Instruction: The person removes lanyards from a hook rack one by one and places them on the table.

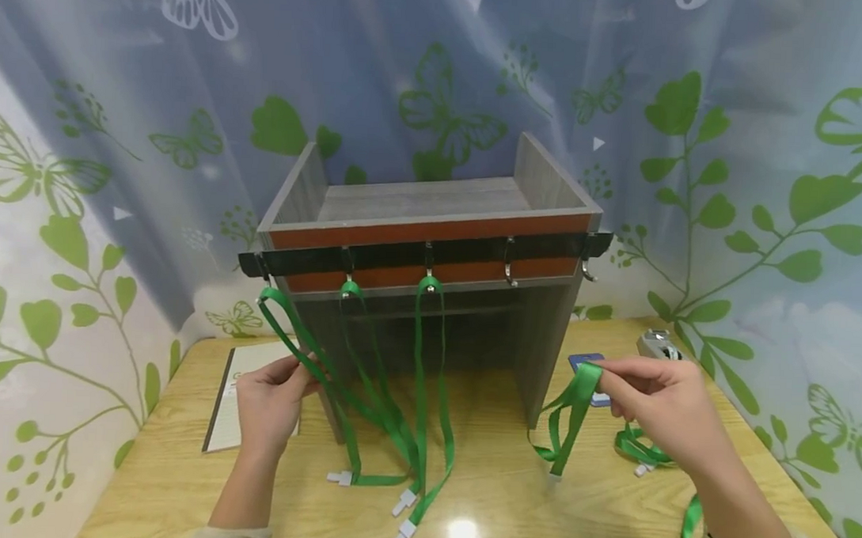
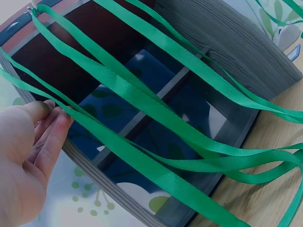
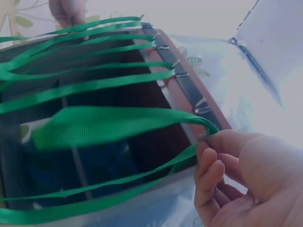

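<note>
One green lanyard (image 1: 573, 407) pinched in right hand (image 1: 661, 404) fingers (loop uppermost).

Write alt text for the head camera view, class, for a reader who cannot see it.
A person's right hand pinches the loop of a green lanyard beside a small grey shelf unit on a wooden table, while the left hand holds the strap of another lanyard hanging from the unit's hook rail. Three lanyards hang there; two right-hand hooks are bare.
</note>
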Demonstrator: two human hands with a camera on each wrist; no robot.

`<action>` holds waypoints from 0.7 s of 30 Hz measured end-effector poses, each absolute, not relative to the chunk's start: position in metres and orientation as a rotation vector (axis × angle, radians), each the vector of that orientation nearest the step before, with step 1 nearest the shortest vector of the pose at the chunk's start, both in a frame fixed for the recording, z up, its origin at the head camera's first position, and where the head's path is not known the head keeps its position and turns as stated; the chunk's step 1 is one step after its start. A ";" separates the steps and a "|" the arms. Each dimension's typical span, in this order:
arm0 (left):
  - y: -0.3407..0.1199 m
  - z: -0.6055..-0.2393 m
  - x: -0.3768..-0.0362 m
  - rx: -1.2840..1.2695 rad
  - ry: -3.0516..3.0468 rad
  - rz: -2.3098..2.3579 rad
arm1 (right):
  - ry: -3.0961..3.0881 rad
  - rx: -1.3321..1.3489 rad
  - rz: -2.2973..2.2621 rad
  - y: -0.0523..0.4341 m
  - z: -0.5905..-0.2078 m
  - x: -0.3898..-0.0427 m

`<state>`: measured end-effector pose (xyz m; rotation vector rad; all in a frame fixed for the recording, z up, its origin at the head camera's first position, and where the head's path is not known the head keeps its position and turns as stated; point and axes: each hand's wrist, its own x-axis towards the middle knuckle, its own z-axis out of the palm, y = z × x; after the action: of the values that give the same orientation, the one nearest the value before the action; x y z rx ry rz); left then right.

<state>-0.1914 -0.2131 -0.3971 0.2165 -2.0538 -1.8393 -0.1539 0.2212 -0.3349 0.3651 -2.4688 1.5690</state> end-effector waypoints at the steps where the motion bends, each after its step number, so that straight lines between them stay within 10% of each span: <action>1: -0.213 -0.397 -0.191 0.215 -2.051 -1.838 | -2.483 0.343 1.570 0.224 -0.337 -0.154; 21: -0.212 -0.398 -0.191 0.143 -2.001 -1.833 | -2.572 0.049 1.805 0.248 -0.403 -0.156</action>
<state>-0.1912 -0.2118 -0.3981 0.1432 -2.0014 -1.8330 -0.1557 0.2482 -0.4033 0.0493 -2.5722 1.8051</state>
